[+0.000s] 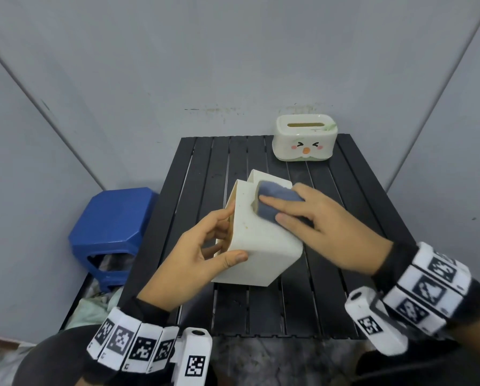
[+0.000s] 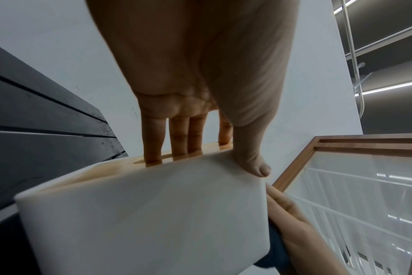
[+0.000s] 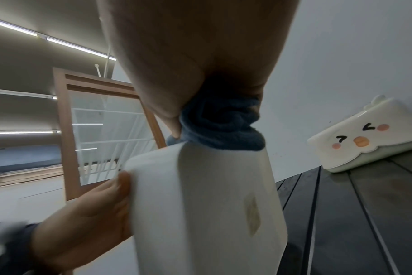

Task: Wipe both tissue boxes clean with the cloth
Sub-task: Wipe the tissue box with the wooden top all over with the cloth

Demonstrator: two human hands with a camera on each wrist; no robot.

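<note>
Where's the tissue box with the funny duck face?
In the head view, the duck-face tissue box stands on the far right corner of the black slatted table by the grey wall, apart from the plain white box being wiped.

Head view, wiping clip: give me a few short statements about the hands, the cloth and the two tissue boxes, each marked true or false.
1. The right hand holds the blue cloth against the plain white tissue box. True.
2. The left hand grips that box, with its fingers tucked into the opening. True.
3. The duck-face tissue box lies tipped on its side. False: the duck-face tissue box stands upright at the far right of the table.
4. The blue stool stands on the table. False: the blue stool stands on the floor to the table's left.
</note>
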